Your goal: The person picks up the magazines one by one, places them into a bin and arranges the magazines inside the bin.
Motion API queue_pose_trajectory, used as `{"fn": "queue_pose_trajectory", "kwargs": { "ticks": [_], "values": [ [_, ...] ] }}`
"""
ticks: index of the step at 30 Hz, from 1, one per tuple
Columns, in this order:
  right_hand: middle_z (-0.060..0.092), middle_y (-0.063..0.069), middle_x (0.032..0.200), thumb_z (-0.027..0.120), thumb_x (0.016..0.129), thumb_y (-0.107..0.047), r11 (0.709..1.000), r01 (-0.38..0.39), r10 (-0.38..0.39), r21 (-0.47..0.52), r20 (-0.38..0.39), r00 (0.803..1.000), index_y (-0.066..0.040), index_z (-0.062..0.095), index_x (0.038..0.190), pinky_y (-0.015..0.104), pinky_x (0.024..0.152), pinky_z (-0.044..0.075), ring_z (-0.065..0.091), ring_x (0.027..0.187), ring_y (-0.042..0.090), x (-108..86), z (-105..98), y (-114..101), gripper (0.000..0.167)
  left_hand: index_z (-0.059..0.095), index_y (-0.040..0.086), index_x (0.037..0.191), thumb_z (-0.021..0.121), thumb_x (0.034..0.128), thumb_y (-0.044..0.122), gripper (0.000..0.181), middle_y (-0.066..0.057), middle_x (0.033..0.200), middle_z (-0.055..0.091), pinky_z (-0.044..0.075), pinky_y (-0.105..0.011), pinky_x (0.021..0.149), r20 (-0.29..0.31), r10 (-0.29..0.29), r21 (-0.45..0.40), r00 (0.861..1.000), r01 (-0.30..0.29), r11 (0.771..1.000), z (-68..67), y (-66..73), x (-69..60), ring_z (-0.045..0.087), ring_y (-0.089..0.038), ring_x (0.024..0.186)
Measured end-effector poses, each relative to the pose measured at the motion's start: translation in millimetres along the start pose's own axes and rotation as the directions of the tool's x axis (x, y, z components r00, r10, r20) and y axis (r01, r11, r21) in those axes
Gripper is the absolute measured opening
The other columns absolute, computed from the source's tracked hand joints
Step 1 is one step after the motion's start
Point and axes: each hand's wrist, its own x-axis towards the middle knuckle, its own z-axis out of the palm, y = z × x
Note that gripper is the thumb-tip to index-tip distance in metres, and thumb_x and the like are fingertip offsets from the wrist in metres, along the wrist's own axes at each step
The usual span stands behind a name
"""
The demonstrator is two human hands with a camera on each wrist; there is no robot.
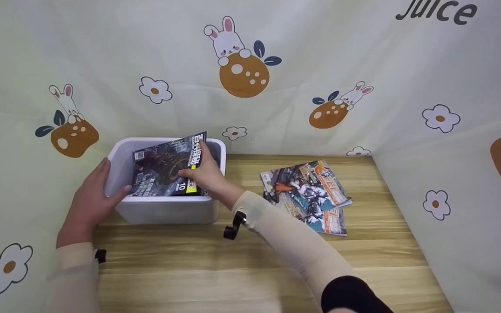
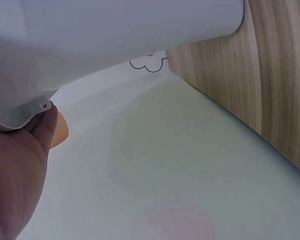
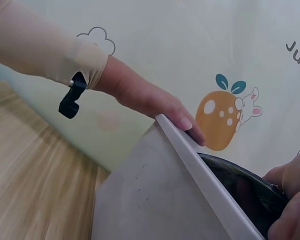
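A white plastic bin (image 1: 168,211) stands on the wooden table at the left of the head view. My left hand (image 1: 89,200) grips its left rim, thumb over the edge; the left wrist view shows fingers under the lip of the bin wall (image 2: 115,35). With my right hand (image 1: 210,174) I hold a dark magazine (image 1: 157,171) by its right edge, thumb on the cover. The magazine lies tilted within the bin's opening, its upper right corner above the rim. Its bent dark side (image 3: 240,182) shows in the right wrist view. What lies beneath it is hidden.
Right of the bin, a colourful magazine (image 1: 309,191) overlaps another magazine (image 1: 333,222) on the wooden table (image 1: 250,269). A pale curtain (image 1: 181,52) with rabbits, oranges and flowers surrounds the table at the back and sides, close behind the bin.
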Motion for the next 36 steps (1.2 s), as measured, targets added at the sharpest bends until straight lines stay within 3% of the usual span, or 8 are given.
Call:
{"fn": "queue_pose_trajectory", "kwargs": {
  "ticks": [5, 16, 19, 22, 26, 29, 34, 36],
  "values": [
    [0.043, 0.017, 0.173, 0.092, 0.083, 0.002, 1.000, -0.028, 0.028, -0.011, 0.016, 0.999, -0.017, 0.020, 0.178, 0.036, 0.130, 0.036, 0.049, 0.153, 0.032, 0.2, 3, 3, 0.121, 0.005, 0.013, 0.179, 0.069, 0.1036, 0.061, 0.110, -0.020, 0.184, 0.010, 0.020, -0.083, 0.123, 0.015, -0.002, -0.006, 1.000, 0.003, 1.000, 1.2, -3.5, -0.5, 0.015, -0.055, 0.166],
    [0.052, 0.018, 0.165, 0.092, 0.083, -0.002, 1.000, 0.015, -0.015, 0.015, 0.001, 1.000, -0.017, 0.029, 0.177, 0.033, 0.123, 0.044, 0.058, 0.142, 0.029, -1.4, 2, 5, 0.114, 0.007, 0.013, 0.179, 0.068, 0.1038, 0.061, 0.108, -0.021, 0.184, 0.012, 0.021, -0.085, 0.121, -0.008, 0.005, 0.004, 1.000, -0.005, 1.000, 7.0, -6.1, -1.1, 0.018, -0.056, 0.164],
    [0.058, 0.020, 0.157, 0.092, 0.087, -0.006, 0.998, 0.044, -0.042, 0.044, -0.054, 0.998, -0.015, 0.038, 0.173, 0.033, 0.113, 0.054, 0.066, 0.131, 0.029, -3.0, 2, 6, 0.101, 0.007, 0.014, 0.179, 0.068, 0.1035, 0.062, 0.108, -0.020, 0.184, 0.013, 0.022, -0.085, 0.120, -0.009, 0.010, 0.003, 1.000, -0.010, 1.000, 8.8, -7.1, -0.3, 0.019, -0.056, 0.164],
    [0.068, 0.025, 0.132, 0.089, 0.090, -0.004, 0.990, 0.124, -0.116, 0.074, -0.105, 0.988, -0.010, 0.049, 0.165, 0.027, 0.087, 0.062, 0.072, 0.099, 0.023, -4.2, 0, 6, 0.085, 0.008, 0.015, 0.180, 0.069, 0.1036, 0.060, 0.107, -0.020, 0.184, 0.013, 0.021, -0.086, 0.120, -0.009, 0.013, -0.001, 1.000, -0.013, 1.000, 8.7, -7.3, 1.1, 0.019, -0.056, 0.164],
    [0.057, 0.017, 0.098, 0.086, 0.093, -0.001, 0.970, 0.232, -0.222, 0.074, -0.121, 0.968, -0.004, 0.061, 0.149, 0.022, 0.061, 0.049, 0.051, 0.068, 0.008, -9.3, -8, 5, 0.061, 0.007, 0.014, 0.179, 0.068, 0.1040, 0.061, 0.107, -0.020, 0.184, 0.012, 0.020, -0.085, 0.120, -0.003, 0.006, 0.008, 1.000, -0.006, 1.000, 7.2, -6.8, 2.5, 0.017, -0.055, 0.165],
    [0.046, 0.007, 0.093, 0.083, 0.094, 0.002, 0.947, 0.311, -0.301, 0.077, -0.118, 0.946, -0.004, 0.066, 0.139, 0.020, 0.059, 0.042, 0.041, 0.066, 0.004, -15.5, -23, 9, 0.048, 0.006, 0.013, 0.179, 0.066, 0.1041, 0.063, 0.108, -0.021, 0.184, 0.011, 0.020, -0.085, 0.121, 0.007, 0.004, 0.017, 1.000, -0.004, 1.000, 5.8, -6.0, 3.3, 0.016, -0.055, 0.165],
    [0.053, 0.011, 0.095, 0.077, 0.097, 0.005, 0.868, 0.490, -0.496, -0.078, -0.107, 0.862, -0.003, 0.066, 0.132, 0.022, 0.064, 0.044, 0.047, 0.075, 0.010, -26.8, -73, 29, 0.037, 0.007, 0.013, 0.179, 0.066, 0.1044, 0.062, 0.107, -0.021, 0.184, 0.012, 0.020, -0.086, 0.120, 0.004, 0.016, 0.010, 1.000, -0.016, 1.000, 2.5, -5.1, 4.3, 0.017, -0.056, 0.165],
    [0.055, 0.012, 0.098, 0.076, 0.097, 0.005, 0.840, 0.514, -0.534, -0.174, -0.091, 0.841, -0.002, 0.066, 0.131, 0.023, 0.066, 0.046, 0.049, 0.078, 0.012, -30.6, -99, 42, 0.035, 0.007, 0.014, 0.179, 0.066, 0.1045, 0.062, 0.107, -0.021, 0.184, 0.012, 0.021, -0.087, 0.119, 0.002, 0.018, 0.008, 1.000, -0.018, 1.000, 0.9, -5.1, 3.9, 0.017, -0.056, 0.164]
  ]
}}
